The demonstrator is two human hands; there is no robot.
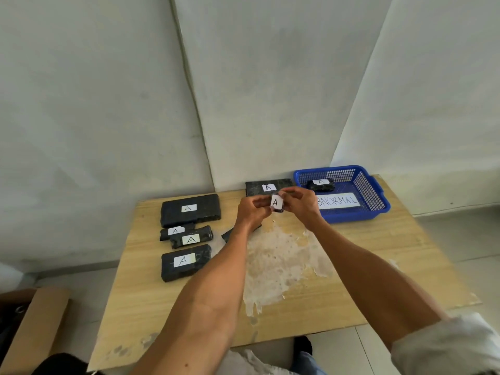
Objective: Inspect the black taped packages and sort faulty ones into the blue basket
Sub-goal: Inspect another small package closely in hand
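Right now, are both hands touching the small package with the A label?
Touching. The head view shows the left hand and right hand pinching the small package from either side.

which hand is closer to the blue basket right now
Right. The right hand is just beside the near left corner of the blue basket, pinching the small package. The left hand pinches the package's other side, farther left.

A small black taped package [276,206] with a white "A" label is standing upright, pinched between the left hand [253,211] and the right hand [300,204]. Left of the left hand, a broad package [190,211], two narrow overlapping packages [191,238] and a medium package [185,262] are lying flat. The blue basket [351,215], right of the right hand, is holding one labelled package [320,185].
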